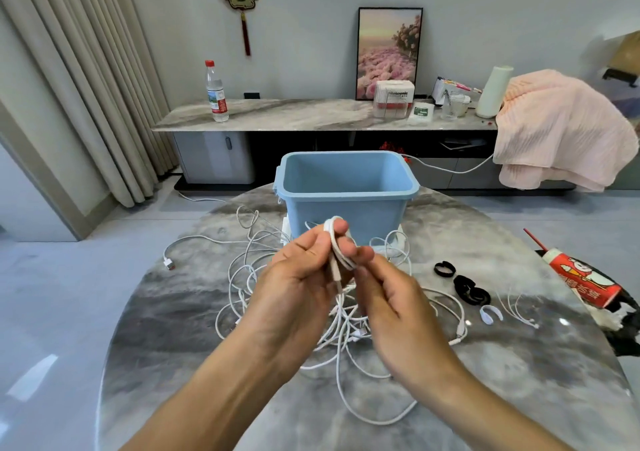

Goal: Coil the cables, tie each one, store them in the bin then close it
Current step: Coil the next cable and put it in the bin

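Early going — my left hand (pixel 304 277) and right hand (pixel 384 295) pinch the first small coil (pixel 337 246) above the table (pixel 180 312); bin (pixel 346 187) empty, cable pile (pixel 311 312) loose, ties (pixel 464 286) unused.

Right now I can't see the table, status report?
Both hands coiling one white cable. Blue bin open, empty. Tangled cables remain.

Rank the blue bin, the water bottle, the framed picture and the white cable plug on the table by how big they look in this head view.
1. Blue bin, nearest, so partly flattered.
2. Framed picture.
3. Water bottle.
4. White cable plug, by far the smallest.
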Tool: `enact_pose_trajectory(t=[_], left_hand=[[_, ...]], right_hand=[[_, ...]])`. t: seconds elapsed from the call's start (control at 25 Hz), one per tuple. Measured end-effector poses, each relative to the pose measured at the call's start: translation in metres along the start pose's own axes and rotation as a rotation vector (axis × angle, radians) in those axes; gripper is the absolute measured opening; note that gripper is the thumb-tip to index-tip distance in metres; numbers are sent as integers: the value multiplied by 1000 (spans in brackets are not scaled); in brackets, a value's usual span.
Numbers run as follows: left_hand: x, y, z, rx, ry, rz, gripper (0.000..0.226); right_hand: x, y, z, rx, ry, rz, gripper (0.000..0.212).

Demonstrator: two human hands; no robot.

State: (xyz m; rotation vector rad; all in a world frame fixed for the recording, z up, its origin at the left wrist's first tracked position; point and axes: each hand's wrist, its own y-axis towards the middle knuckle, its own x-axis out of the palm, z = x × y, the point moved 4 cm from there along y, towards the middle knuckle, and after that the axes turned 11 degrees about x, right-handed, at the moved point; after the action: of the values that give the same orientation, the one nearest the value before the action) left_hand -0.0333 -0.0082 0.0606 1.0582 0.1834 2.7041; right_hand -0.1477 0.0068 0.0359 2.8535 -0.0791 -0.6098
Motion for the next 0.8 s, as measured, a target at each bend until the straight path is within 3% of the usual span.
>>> enact_pose_trajectory(t=[0.16,0.28,0.36,0.44,0.56,0.68,0.8], left_hand=[[-17,8,6,198,349,124,18],[-18,10,7,367,824,-21,20],[-13,8,4,385,939,-174,20],[-6,4,0,305,920,-313,23],[5,-1,-5,125,742,-408,27],[10,-1,-5,49,559,-381,30],[14,-6,-7,20,380,-298,29]], right_hand=[[10,-14,-10,68,-368,-150,13],[2,-14,-33,-19,-547,-190,24],[-20,-5,-45,-189,-610,-35,20],[-49,8,-50,-256,-529,42,18],[-71,23,-45,-313,-371,-32,19],[-76,35,-27,-216,34,-102,28],[-60,38,-14,-149,262,-132,13]])
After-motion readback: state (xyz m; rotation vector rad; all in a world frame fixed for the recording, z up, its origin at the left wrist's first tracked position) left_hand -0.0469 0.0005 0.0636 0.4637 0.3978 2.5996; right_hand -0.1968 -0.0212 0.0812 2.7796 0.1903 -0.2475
